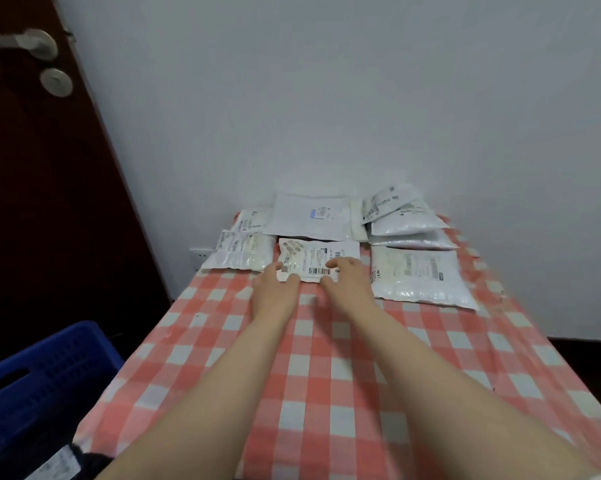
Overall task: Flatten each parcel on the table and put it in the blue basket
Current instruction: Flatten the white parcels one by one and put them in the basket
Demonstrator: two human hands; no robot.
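A small white parcel (314, 258) with a barcode label lies at the middle of the table's far end. My left hand (275, 289) grips its near left corner, thumb on top. My right hand (347, 284) holds its near right edge, fingers over the label. Several other white parcels lie around it: a large flat one (309, 216) behind, two at the left (240, 252), a big one at the right (420, 275), and a stack (403, 220) at the far right. The blue basket (42, 375) stands on the floor at the lower left.
The table carries a red-and-white checked cloth (327, 375). A white wall stands right behind the parcels. A dark wooden door (32, 168) with a metal handle is at the left. A labelled parcel (54, 465) shows inside the basket's near corner.
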